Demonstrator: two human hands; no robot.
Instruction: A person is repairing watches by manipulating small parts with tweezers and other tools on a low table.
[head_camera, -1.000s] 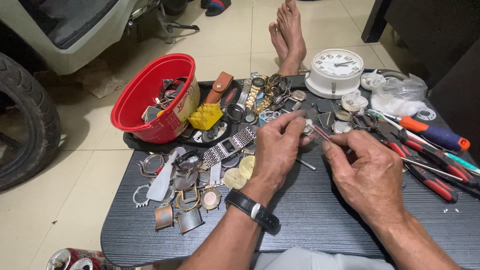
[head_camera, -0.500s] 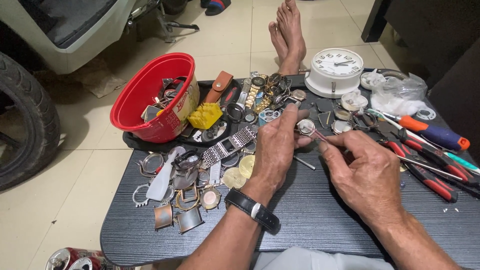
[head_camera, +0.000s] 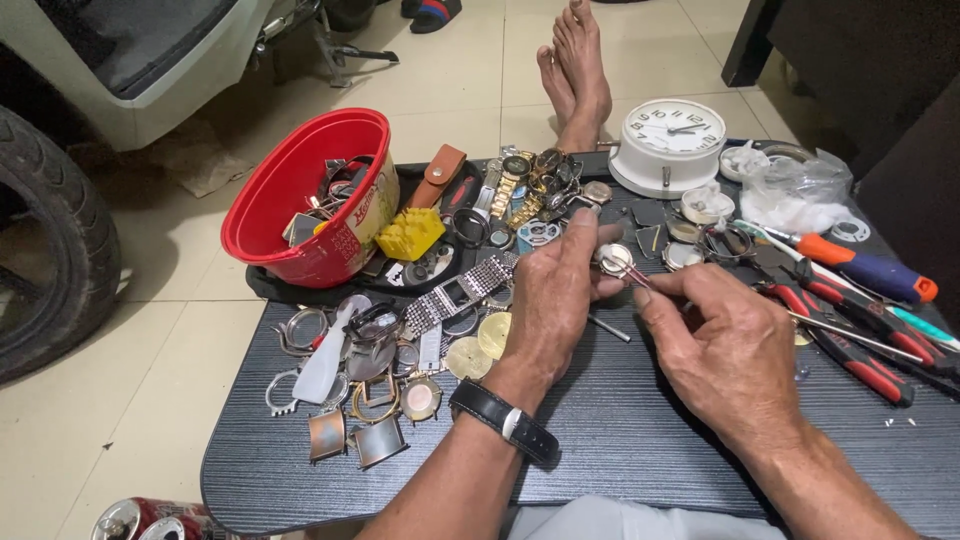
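Pale floor tiles lay all around a low dark desk (head_camera: 640, 440) that was covered with watch parts. On the far side of the desk stood a white round clock (head_camera: 670, 145), and a red bowl (head_camera: 290, 195) full of bits sat at the left, with a yellow block (head_camera: 410, 232) just beside it. Shiny metal watch bands (head_camera: 455, 295) and empty watch cases (head_camera: 375, 400) lay spread near the left arm. Pliers with red handles (head_camera: 860, 350) and a screwdriver with an orange and blue handle (head_camera: 865, 268) lay at the right. The left hand (head_camera: 555, 300) was raised above the desk, and its grip was closed with the fingertips around a small round watch piece (head_camera: 614, 258). The right hand (head_camera: 725, 345) was close beside it, with a narrow grip pinching a thin pointed tool (head_camera: 640, 277). The tip of the tool touched the edge of the watch piece. The step looked like fine picking or prying at the little piece. The next move would likely need a very steady left hand and a soft, slow push from the tool, so the tip did not slip off. A slip might make the tiny piece drop among the other parts on the desk.
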